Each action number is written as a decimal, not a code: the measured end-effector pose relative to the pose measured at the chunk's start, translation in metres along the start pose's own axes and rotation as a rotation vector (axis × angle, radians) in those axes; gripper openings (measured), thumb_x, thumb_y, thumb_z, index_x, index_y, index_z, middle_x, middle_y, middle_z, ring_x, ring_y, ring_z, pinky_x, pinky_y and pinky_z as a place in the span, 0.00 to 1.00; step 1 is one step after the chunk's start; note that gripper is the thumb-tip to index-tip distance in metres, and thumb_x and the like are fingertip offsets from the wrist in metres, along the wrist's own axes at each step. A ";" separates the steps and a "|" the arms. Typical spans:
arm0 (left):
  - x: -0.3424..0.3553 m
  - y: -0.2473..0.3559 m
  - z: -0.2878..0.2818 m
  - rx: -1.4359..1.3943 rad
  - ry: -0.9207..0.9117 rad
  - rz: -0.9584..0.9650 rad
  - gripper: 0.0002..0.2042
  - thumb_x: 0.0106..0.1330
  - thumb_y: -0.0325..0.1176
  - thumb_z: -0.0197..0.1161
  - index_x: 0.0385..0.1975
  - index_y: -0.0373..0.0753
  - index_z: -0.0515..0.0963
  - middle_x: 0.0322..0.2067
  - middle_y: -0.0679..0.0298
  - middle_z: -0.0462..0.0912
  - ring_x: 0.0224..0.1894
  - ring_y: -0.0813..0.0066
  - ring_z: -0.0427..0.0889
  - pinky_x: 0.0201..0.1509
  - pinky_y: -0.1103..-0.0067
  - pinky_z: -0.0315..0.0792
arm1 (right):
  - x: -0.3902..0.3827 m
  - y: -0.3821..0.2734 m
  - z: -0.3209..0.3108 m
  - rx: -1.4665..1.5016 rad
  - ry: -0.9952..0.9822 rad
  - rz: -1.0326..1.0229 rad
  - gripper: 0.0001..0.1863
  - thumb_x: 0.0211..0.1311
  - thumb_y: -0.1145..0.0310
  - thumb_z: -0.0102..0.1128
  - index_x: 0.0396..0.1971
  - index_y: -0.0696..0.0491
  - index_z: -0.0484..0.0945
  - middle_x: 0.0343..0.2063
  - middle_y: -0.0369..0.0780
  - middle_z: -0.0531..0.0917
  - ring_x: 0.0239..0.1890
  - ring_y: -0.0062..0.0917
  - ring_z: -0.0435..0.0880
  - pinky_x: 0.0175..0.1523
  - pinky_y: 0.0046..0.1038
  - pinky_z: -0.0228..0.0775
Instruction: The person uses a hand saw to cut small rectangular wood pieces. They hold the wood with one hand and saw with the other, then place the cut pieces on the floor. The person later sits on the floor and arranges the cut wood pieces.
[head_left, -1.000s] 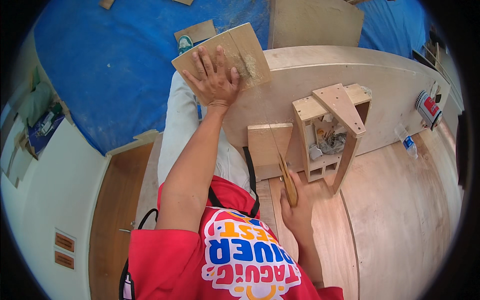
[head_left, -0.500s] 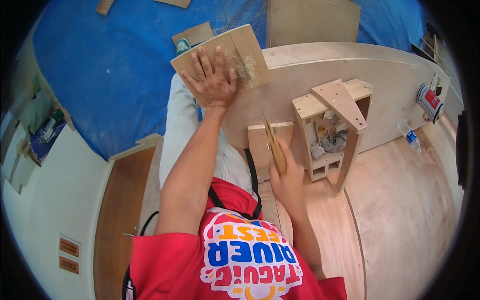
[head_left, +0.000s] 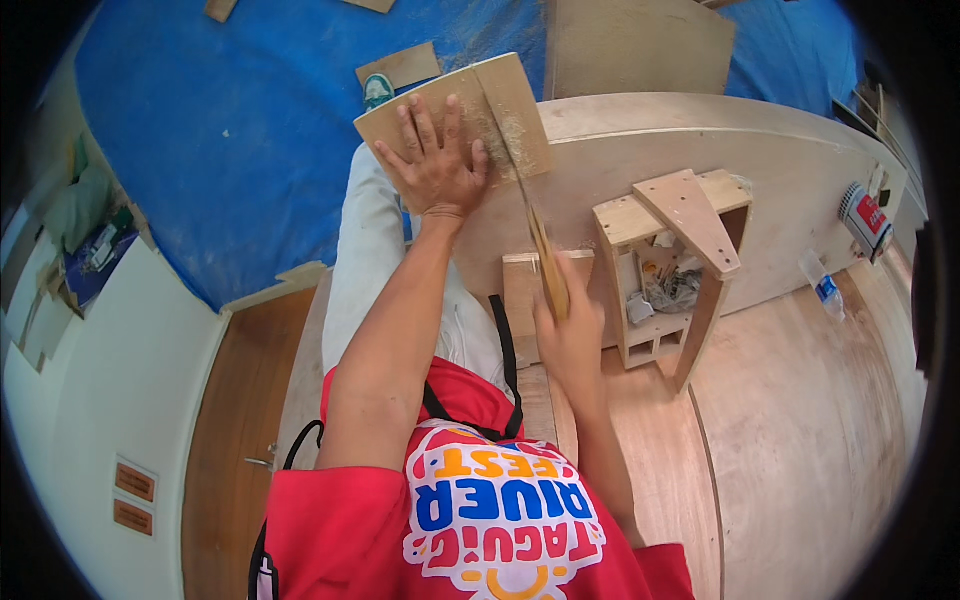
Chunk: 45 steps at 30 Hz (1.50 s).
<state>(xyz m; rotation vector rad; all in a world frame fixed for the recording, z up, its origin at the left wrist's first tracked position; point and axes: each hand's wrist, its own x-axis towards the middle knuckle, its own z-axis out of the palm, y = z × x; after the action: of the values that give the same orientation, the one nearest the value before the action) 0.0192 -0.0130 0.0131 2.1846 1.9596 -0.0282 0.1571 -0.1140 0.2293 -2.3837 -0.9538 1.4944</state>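
My left hand [head_left: 445, 185] lies flat on the board [head_left: 475, 118], fingers [head_left: 425, 128] spread — my right hand [head_left: 570, 325] grips the saw [head_left: 536, 222] by its handle [head_left: 552, 280] (the blade [head_left: 513, 165] is along the cut [head_left: 485, 92]).

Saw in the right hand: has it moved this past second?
Yes: the saw has moved forward and slightly left. Its handle, level with the near end of the wooden box earlier, is now level with the box's middle.

Bright, mostly even light leaves a pale sheen on the plywood surface [head_left: 650, 430] and soft shadow inside the wooden frame [head_left: 640, 345]. Fisheye distortion bows the brown door [head_left: 235, 430], black fills all 4 corners, and the right hand [head_left: 570, 325] looks slightly blurred.
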 end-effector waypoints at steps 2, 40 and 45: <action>0.001 0.001 -0.001 -0.012 -0.006 -0.001 0.35 0.68 0.58 0.50 0.77 0.62 0.59 0.80 0.56 0.49 0.82 0.55 0.44 0.76 0.35 0.36 | -0.069 0.005 -0.021 -0.031 0.040 -0.013 0.29 0.65 0.77 0.62 0.67 0.54 0.72 0.44 0.55 0.86 0.44 0.47 0.89 0.48 0.38 0.79; -0.001 -0.006 0.015 -0.012 0.163 0.081 0.36 0.65 0.57 0.52 0.76 0.59 0.63 0.77 0.52 0.56 0.80 0.50 0.50 0.73 0.33 0.44 | -0.055 -0.008 -0.090 0.140 -0.206 0.010 0.32 0.68 0.71 0.61 0.72 0.49 0.67 0.39 0.51 0.86 0.32 0.36 0.87 0.40 0.31 0.76; -0.002 -0.006 0.015 -0.036 0.222 0.106 0.35 0.67 0.58 0.53 0.76 0.61 0.62 0.78 0.55 0.55 0.79 0.49 0.54 0.72 0.33 0.48 | -0.037 -0.037 -0.118 0.166 -0.181 0.160 0.29 0.68 0.71 0.62 0.68 0.52 0.71 0.39 0.50 0.87 0.33 0.34 0.88 0.43 0.29 0.76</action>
<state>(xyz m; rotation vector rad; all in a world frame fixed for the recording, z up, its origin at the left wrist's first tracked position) 0.0153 -0.0169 -0.0022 2.3519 1.9317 0.2752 0.2317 -0.0852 0.3313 -2.2831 -0.6539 1.7969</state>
